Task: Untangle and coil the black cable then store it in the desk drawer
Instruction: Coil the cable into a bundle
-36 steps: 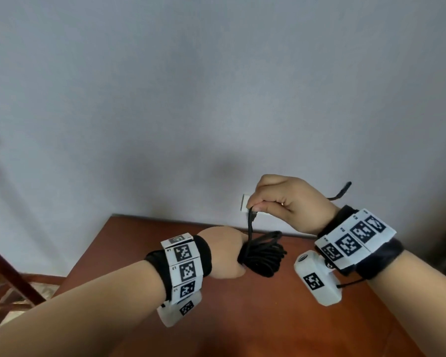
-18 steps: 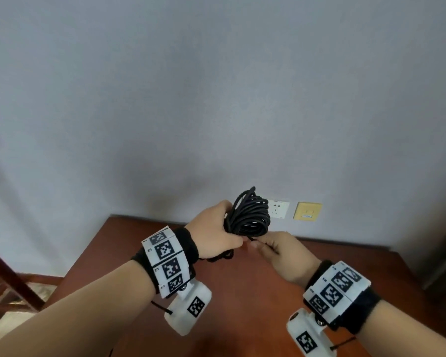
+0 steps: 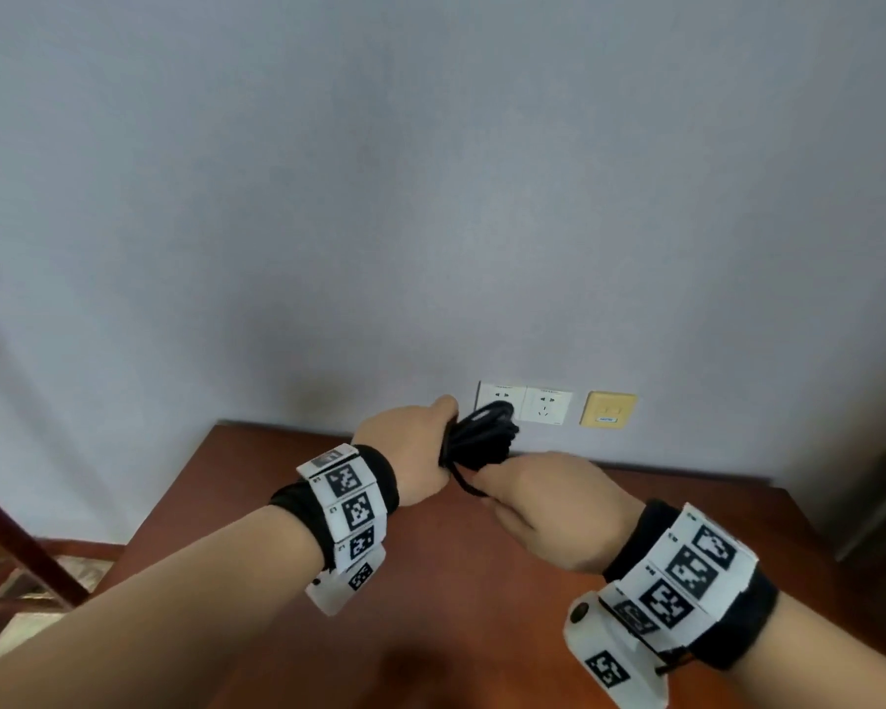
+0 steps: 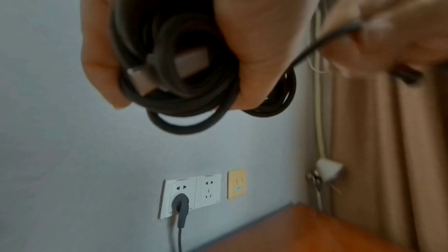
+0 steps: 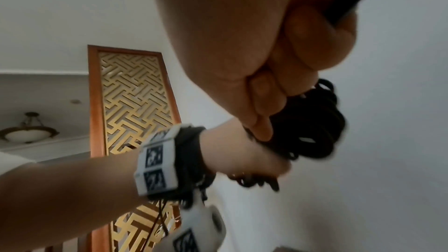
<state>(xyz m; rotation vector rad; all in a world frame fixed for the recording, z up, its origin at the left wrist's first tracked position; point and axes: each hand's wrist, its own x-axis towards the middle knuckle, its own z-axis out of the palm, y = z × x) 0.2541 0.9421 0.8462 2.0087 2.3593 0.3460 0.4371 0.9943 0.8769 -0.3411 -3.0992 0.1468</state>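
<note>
Hands meet in mid-air above a reddish-brown wooden tabletop (image 3: pixel 482 580) that stands against a pale grey wall (image 3: pixel 430 197). The left hand (image 3: pixel 410 452) is wrapped around a bundle of coiled black cable (image 3: pixel 482 437), fingers curled tight so that the loops bulge out past the fist. Seen from the left wrist, the coil fills the palm, with a grey metal connector (image 4: pixel 140 76) tucked among the loops and a few rounds hanging below the fingers. The right hand (image 3: pixel 548 509) sits just beside the left, its knuckles nearly touching it, and pinches a single loose strand of the same cable that runs from the coil to its fingertips. From the right wrist, those fingers are folded in a fist against the dark bundle. Both wrists wear black bands with white blocks printed in black square patterns. On the wall behind the hands are two white power sockets (image 3: pixel 523 404) side by side and a yellow plate (image 3: pixel 607 409) to their right. In the left wrist view, a dark plug (image 4: pixel 180 203) sits in the left socket and a beige curtain (image 4: pixel 387 141) hangs at the right.
</note>
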